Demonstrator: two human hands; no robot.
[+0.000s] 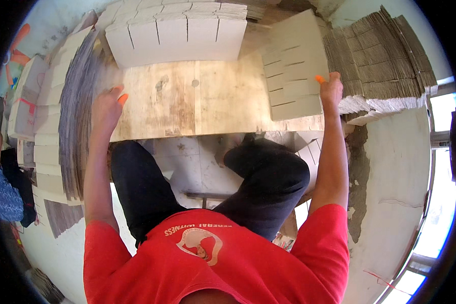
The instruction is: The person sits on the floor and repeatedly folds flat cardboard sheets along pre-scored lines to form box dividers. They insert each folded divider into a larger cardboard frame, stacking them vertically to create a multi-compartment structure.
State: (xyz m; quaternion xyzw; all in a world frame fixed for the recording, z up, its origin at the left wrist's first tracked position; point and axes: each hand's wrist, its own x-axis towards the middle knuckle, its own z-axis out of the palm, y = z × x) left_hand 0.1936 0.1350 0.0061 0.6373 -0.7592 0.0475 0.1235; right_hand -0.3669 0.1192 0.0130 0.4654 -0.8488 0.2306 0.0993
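Here at the wooden tabletop (182,109), stacks crowd in on three sides. Across the far side stands the rear stack (177,43) of pale slotted boards, its slots cut down from the top edge. Over on the left, the left stack (61,116) makes a long, layered wall with ragged grey edges facing the table, leaving little room beside the left hand (109,104). Out to the right sits the brown stack (375,55), slotted too, its mass right behind the right hand (331,91) and closing off that side. Below the front edge, two dark-trousered knees (276,172) fill the near space.

Now to the slotted cardboard (304,66): it lies on the right part of the tabletop, near end just short of the front edge, far end beside the rear stack. Its long axis runs front to back, the near end swung slightly right, and its slots run crosswise. The right hand is at its right edge, orange-tipped thumb over the border; whether it grasps the piece, I can't tell. On the left, orange-tipped thumb and finger stand slightly apart, nothing visible between them; the other fingers' grip can't be made out.
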